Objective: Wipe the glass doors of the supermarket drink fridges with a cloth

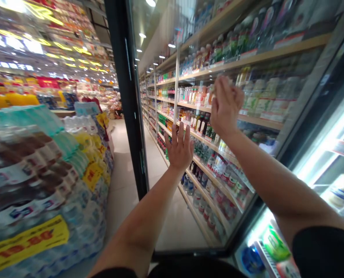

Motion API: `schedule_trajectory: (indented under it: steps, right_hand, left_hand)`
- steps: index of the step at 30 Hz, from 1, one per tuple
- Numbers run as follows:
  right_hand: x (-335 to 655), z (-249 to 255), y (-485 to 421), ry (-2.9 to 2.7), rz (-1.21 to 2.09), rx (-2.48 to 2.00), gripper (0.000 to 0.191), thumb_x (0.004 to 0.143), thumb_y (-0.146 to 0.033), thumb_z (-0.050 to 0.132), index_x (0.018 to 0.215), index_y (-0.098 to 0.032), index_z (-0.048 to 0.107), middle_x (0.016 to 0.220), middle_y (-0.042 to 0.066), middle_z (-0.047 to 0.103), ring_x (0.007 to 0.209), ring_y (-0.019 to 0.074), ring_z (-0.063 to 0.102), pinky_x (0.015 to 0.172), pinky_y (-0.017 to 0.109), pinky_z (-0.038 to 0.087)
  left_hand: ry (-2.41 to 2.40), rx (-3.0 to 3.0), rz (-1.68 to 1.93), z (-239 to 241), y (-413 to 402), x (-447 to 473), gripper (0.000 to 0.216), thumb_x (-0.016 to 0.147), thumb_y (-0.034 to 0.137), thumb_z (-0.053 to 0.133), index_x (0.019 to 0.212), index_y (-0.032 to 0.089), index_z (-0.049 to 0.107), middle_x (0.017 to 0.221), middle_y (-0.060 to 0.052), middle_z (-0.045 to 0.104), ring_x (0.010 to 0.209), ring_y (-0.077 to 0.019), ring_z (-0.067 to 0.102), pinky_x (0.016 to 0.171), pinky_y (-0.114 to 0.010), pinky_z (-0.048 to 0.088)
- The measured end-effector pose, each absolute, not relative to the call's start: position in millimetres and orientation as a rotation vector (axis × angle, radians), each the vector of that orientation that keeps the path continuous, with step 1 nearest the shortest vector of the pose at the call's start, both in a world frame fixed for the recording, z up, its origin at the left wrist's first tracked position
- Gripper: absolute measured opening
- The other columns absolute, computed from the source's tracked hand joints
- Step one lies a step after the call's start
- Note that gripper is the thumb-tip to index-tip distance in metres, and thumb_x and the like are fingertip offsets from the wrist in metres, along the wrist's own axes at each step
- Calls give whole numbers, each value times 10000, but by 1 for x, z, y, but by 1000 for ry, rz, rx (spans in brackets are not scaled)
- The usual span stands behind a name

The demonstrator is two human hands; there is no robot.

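An opened glass cooler door (160, 239) with a black frame stands in front of me. My left hand (180, 148) is held flat against or very close to the glass, its fingers spread and nothing in them. Higher and to the right, my right hand (226, 106) is at the pane with its fingers bent together; motion blurs it, and whatever it may hold is hidden. Shelves of bottled drinks (201, 125) show in the glass behind both hands.
Stacked packs of bottled drinks (30, 162) with a yellow price sign (30, 243) stand at the left. An aisle floor (121, 154) runs between them and the door. At lower right, lit cooler shelves hold a green package (276, 243) and other goods.
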State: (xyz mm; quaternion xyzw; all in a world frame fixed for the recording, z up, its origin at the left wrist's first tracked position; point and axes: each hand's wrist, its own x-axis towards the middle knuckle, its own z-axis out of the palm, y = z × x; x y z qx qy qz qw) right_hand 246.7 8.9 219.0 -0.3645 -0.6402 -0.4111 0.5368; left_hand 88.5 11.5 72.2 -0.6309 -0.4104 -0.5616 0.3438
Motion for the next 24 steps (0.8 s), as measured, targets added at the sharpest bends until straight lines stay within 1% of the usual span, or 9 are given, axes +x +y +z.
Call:
schedule_trajectory:
  steps: [4,9,11,14,16,18,21,23,24]
  right_hand:
    - [238,202,3,-1874,-1103,-797,492,1020,-216,387,1481,-366,466,1473,-68,526,1294,232,465,1121,446,387]
    - [274,213,9,-1457,-1004,-851,505,993,-168,362,1462,-279,513,1499,-6,504,1336,254,458,1132,485,376]
    - [276,195,7,-1426,-987,-867,510,992,-158,363,1467,-268,511,1500,0,509,1332,248,466,1123,474,379]
    - [270,155,-1,-1699,-1066,-835,473,1000,-174,422,1432,-321,548,1447,-38,566,1278,242,501,1075,440,404]
    - [271,142,-3,-1836,-1109,-810,443,1000,-190,459,1398,-342,581,1415,-57,594,1240,235,522,1054,411,417]
    - [282,145,-1,-1766,-1081,-839,445,1006,-195,442,1414,-319,569,1431,-35,582,1261,237,520,1071,417,411]
    - [299,153,5,-1489,-994,-867,465,1020,-190,381,1459,-247,523,1465,48,548,1332,249,499,1111,477,379]
    - [298,141,5,-1412,-985,-860,468,1017,-180,381,1462,-226,519,1464,70,546,1342,258,496,1099,485,387]
    - [294,130,3,-1432,-1003,-854,467,1010,-171,401,1454,-237,529,1449,58,562,1331,258,501,1083,470,402]
  left_hand:
    - [-1084,-1654,-1452,72,11,88,538,1037,319,401,1551,163,371,1615,-112,288,1542,-251,52,1270,-555,-2]
    - [-1068,-1639,-1443,73,11,88,548,1031,305,406,1554,150,361,1615,-112,288,1544,-251,43,1271,-551,0]
    - [-1063,-1620,-1427,73,12,87,552,1028,299,413,1554,141,358,1616,-114,286,1545,-253,41,1271,-550,1]
    - [-1065,-1627,-1434,72,14,87,552,1029,305,419,1553,140,361,1614,-122,288,1545,-254,49,1272,-545,1]
    - [-1071,-1657,-1452,72,15,87,553,1031,315,414,1558,156,356,1616,-117,286,1544,-253,53,1272,-546,0]
    - [-1076,-1662,-1455,72,17,86,558,1029,316,406,1563,165,346,1619,-111,280,1543,-252,47,1271,-548,-2]
    - [-1056,-1620,-1435,72,18,86,554,1026,309,405,1557,161,355,1618,-105,284,1543,-246,32,1273,-539,-2]
    - [-1048,-1617,-1430,72,18,86,552,1025,309,411,1554,158,361,1619,-105,279,1543,-247,29,1274,-538,-1]
    - [-1048,-1626,-1431,72,18,86,552,1025,310,413,1554,159,361,1620,-106,276,1543,-250,29,1273,-541,-1]
